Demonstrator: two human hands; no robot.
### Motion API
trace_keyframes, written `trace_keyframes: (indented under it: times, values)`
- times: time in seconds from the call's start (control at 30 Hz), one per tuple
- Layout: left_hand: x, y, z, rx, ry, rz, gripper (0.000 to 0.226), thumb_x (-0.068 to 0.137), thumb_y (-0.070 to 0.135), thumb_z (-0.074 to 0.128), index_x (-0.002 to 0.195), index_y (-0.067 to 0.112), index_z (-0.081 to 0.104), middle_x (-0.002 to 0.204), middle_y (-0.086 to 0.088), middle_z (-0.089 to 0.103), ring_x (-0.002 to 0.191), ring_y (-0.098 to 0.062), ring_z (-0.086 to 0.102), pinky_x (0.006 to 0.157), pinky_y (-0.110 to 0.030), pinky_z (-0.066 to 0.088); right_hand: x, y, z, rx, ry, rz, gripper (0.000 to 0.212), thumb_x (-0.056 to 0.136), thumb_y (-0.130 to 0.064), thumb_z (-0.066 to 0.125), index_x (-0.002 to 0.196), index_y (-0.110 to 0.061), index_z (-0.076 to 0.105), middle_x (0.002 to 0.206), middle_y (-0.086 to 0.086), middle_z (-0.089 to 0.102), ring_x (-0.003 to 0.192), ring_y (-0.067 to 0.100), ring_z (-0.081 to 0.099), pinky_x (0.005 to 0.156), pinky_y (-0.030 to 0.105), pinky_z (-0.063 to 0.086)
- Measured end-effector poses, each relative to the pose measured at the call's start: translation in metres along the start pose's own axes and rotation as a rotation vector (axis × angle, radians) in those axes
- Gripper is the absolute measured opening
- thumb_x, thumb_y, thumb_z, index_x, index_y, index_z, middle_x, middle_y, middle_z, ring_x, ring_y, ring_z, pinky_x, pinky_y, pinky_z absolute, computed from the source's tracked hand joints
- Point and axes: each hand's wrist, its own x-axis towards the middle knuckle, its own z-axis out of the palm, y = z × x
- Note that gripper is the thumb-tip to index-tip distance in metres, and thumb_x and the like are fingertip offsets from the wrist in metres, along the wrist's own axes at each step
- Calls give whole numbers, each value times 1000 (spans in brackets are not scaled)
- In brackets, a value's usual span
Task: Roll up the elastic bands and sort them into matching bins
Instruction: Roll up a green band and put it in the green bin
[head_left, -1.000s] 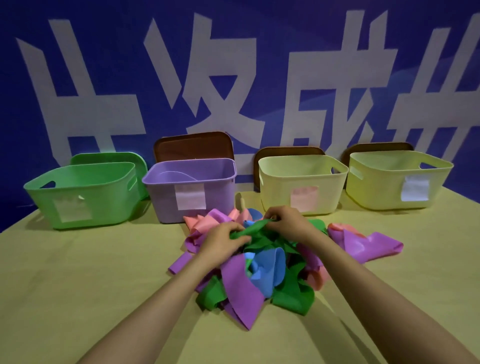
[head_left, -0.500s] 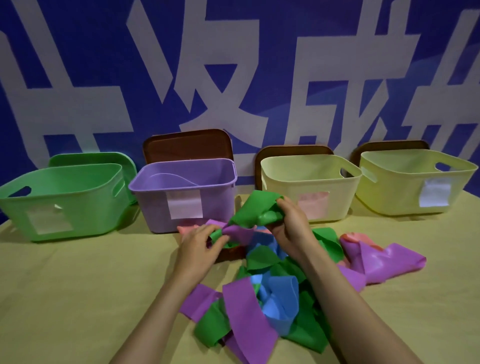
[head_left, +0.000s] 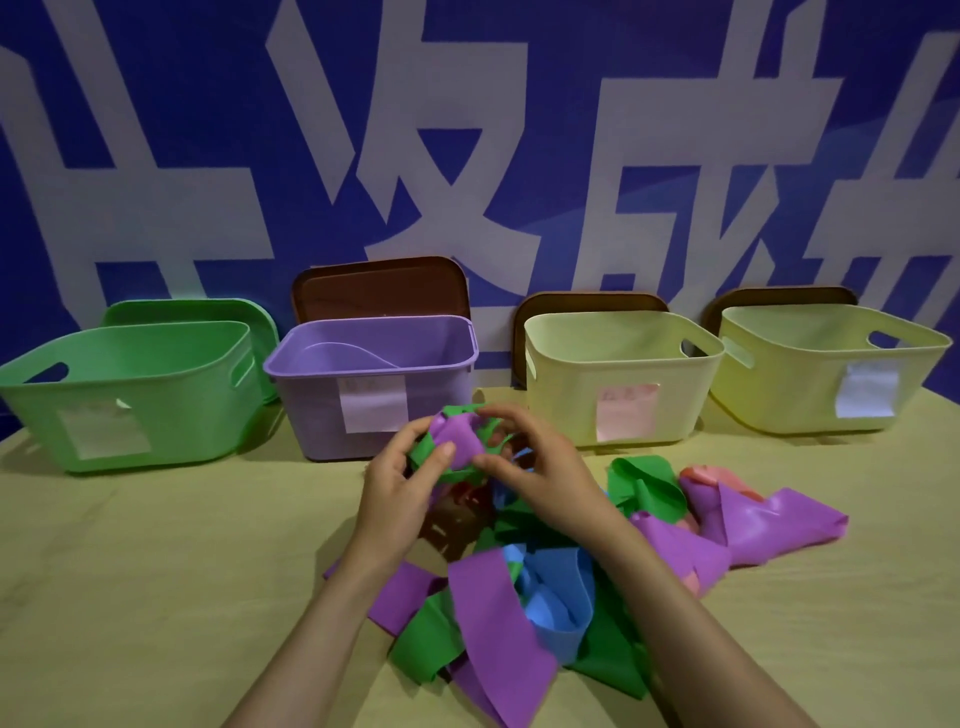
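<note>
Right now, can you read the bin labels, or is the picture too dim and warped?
Head view: dim, bluish light; the labels on the purple bin and pale yellow bin are too blurred to read; wide-angle lens bows the green bin; hands shade the pile.

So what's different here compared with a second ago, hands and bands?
Both hands rose off the pile and drew a green band up with them. The left hand and right hand now hold it together above the pile, with a purple band caught up in it. The four bins, from the green bin across, stayed put, and no rolled band shows in them.
</note>
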Motion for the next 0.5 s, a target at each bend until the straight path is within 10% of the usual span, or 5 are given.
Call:
trace_keyframes:
  times: [0.1,0.2,0.37,0.5]
  values:
    - [-1,-1,0,50,-67,14,36,82,15,62,108,39,63,109,11,69,106,-13,63,95,-43,49,4,6,-5,79,137,58,6,89,-12,62,91,-18,60,86,6,60,80,20,59,77,44,52]
    - [-4,1,4,39,-147,14,55,89,-1,55,125,40,52,125,17,59,117,-5,56,102,-38,44,5,8,-4,72,199,44,14,93,-10,57,90,-23,56,100,-2,50,91,5,55,80,30,51]
    - [-4,5,4,95,-67,32,31,77,31,70,108,27,63,105,12,67,96,-4,63,78,-14,50,5,1,-4,562,426,141,11,97,-7,46,91,-15,50,96,1,56,82,6,59,61,18,53]
    - [-5,-1,1,182,-251,64,43,67,34,82,106,33,64,103,14,69,96,-2,63,80,-14,50,7,12,-9,475,426,199,8,95,-11,53,93,-18,56,89,4,61,76,11,58,55,21,49]
